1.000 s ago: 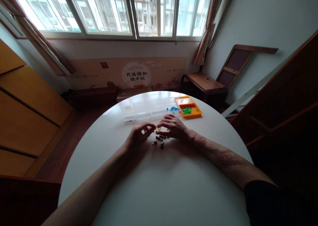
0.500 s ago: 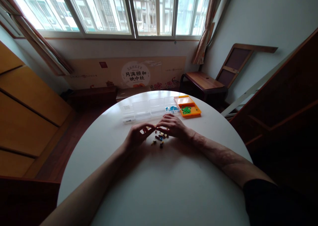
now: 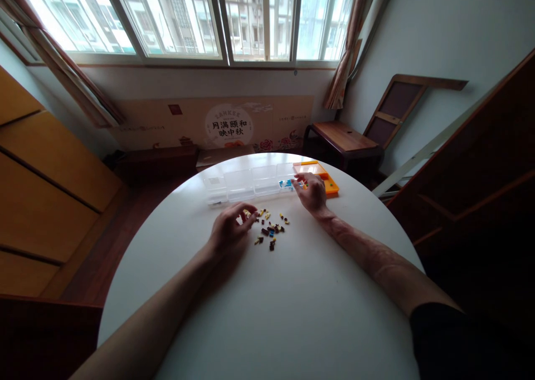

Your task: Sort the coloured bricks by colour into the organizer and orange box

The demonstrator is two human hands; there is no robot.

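Observation:
My left hand (image 3: 232,225) rests at the left of a loose scatter of small toy bricks (image 3: 271,230), brown, yellow and a blue one. Its fingers are curved, thumb and index slightly apart, with pale yellow bits showing near them. My right hand (image 3: 310,193) is over the near left part of an orange box (image 3: 332,187). Thumb and index come close together beside blue pieces (image 3: 286,184) in the end compartment of a clear plastic organizer (image 3: 240,184); anything pinched there is too small to make out. The hand hides most of the green pieces in the orange box.
The round white table (image 3: 267,313) carries everything. A wooden chair (image 3: 345,135) stands beyond its far right edge. Cardboard with printed characters (image 3: 188,121) leans under the window. A yellow wooden cabinet (image 3: 45,185) is at the left.
My right hand has left my left hand's fingertips and moved right and away to the orange box, uncovering more bricks. My left hand has shifted slightly left, its fingertips parting a little.

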